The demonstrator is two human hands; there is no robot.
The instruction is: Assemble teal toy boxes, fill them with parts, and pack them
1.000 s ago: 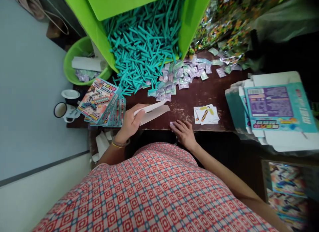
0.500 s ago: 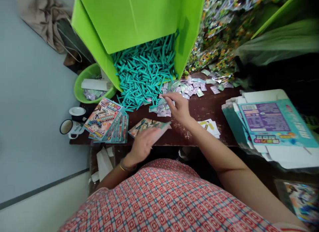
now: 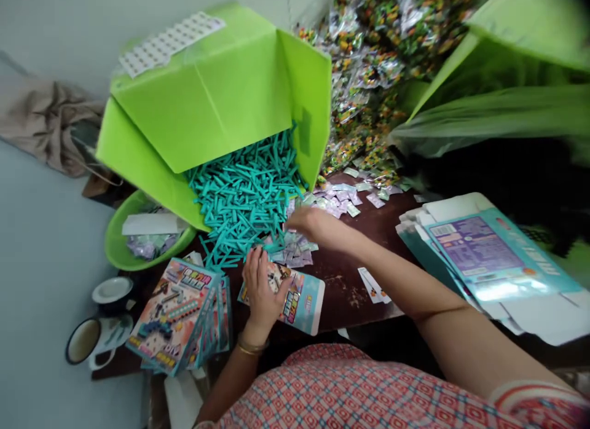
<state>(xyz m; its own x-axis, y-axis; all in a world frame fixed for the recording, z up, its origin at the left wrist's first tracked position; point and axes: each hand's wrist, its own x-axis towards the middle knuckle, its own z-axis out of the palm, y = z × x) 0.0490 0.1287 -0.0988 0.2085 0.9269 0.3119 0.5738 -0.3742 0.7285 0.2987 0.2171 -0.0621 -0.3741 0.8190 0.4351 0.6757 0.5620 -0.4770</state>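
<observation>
Teal printed cardboard box [image 3: 306,301]: laid on dark-red tabletop [image 3: 343,281], long axis slanted rightward and bodyward, partly covered by left hand [image 3: 263,297], fingers open. Teal plastic sticks [image 3: 244,201]: placed just left of right hand [image 3: 313,225], whose grip cannot be told.

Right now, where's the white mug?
Head view, left: the white mug is at the left end of the table, just left of the fanned printed packs, nearer than the white dish.

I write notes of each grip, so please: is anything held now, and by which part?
The left hand lies on the left part of the printed carton, without visible grip. Whether the right hand holds anything cannot be told.
</observation>
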